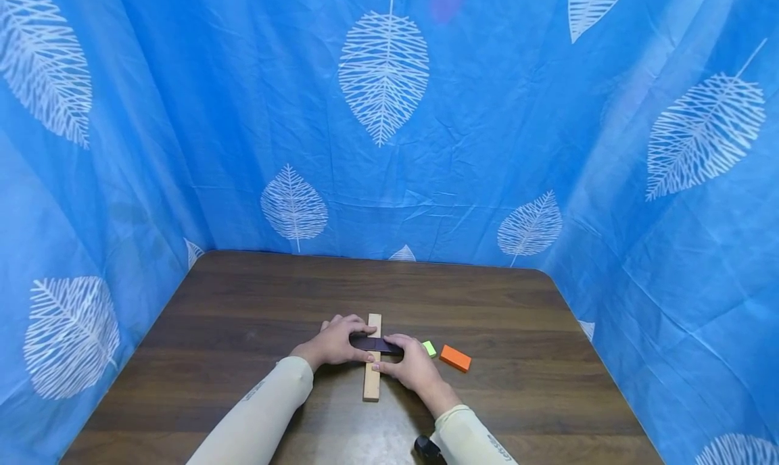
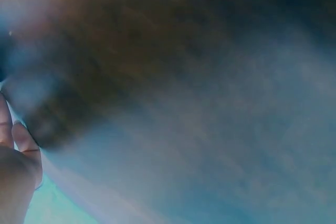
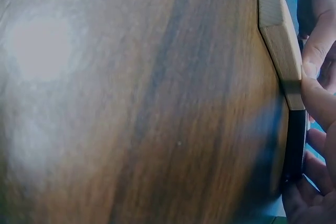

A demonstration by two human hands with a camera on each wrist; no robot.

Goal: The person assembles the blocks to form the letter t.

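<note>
A pale wooden bar [image 1: 372,380] lies lengthwise on the table, pointing away from me. Across its middle sits a dark, flat bar [image 1: 377,345], forming a cross with it in the head view. My left hand [image 1: 331,343] grips the dark bar's left end, thumb and fingers on either side. At the other end my right hand [image 1: 416,369] holds it the same way, its thumb reaching to the wooden bar. In the right wrist view the wooden bar [image 3: 281,38] and dark bar [image 3: 295,142] appear beside the right fingers [image 3: 315,171]. The left wrist view is mostly blurred.
Just right of my right hand are a small yellow-green block [image 1: 429,348] and a larger orange block [image 1: 455,358]. The brown wood-grain table [image 1: 243,282] is bordered by a blue curtain [image 1: 456,147] with white leaf prints at the back and sides.
</note>
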